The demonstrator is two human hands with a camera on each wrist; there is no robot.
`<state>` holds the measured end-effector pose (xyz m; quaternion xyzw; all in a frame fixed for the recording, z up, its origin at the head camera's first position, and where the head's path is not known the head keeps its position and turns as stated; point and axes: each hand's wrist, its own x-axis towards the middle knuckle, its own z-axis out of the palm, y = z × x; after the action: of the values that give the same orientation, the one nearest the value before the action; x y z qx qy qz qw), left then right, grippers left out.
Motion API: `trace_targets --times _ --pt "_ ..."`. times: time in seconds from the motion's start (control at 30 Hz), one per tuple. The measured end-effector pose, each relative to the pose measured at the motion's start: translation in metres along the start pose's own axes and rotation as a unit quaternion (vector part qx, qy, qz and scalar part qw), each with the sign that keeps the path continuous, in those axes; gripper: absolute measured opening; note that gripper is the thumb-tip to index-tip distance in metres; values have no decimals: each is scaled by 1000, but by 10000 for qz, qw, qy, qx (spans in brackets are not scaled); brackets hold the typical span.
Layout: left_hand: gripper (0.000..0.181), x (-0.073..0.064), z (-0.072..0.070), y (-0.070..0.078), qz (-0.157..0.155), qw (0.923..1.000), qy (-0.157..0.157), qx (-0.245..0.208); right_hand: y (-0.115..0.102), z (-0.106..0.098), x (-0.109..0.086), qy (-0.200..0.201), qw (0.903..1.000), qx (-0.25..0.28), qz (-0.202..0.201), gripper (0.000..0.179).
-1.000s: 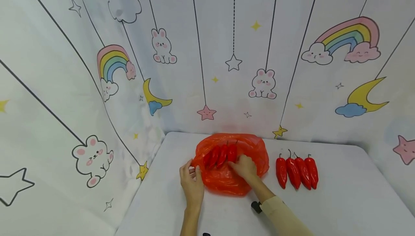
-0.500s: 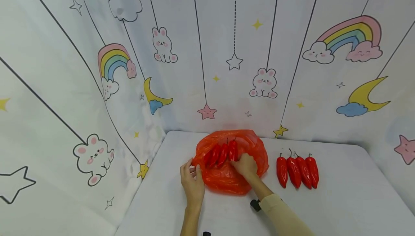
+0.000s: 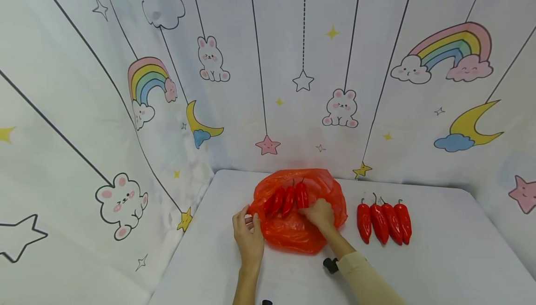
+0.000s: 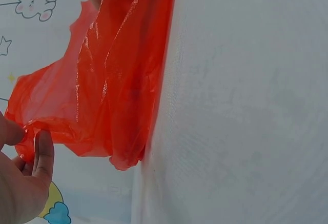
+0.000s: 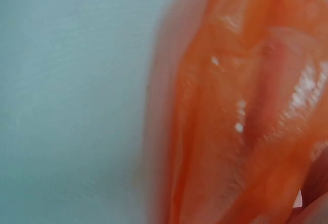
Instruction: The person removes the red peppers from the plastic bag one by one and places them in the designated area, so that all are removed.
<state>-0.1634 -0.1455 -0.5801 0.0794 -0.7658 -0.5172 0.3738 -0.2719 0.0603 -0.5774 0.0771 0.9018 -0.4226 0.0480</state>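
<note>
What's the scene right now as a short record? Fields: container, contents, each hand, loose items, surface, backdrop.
container: red plastic bag, mouth open
contents: at least four red peppers side by side, leftmost partly hidden
left hand: pinches the bag's left edge
right hand: inside the bag mouth, fingertips at the lower end of the rightmost pepper; grip unclear
loose items: four red peppers in a row, right of the bag
surface: white table
backdrop: white sheet printed with rabbits, rainbows, moons, stars
</note>
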Motion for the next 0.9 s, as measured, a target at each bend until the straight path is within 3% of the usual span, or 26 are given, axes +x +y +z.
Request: trace_targets --times 0.23,0.43,0.9 --pt "36 1 1 0 38 10000 -14 12 -2 -13 -4 -118 9994 289 137 38" --pt "37 0 1 0 -113 9999 -33 75 0 -18 -12 -300 9985 408 192 40" --pt "36 -1 1 -6 -54 9999 104 17 10 -27 -37 -289 9972 672 -169 32"
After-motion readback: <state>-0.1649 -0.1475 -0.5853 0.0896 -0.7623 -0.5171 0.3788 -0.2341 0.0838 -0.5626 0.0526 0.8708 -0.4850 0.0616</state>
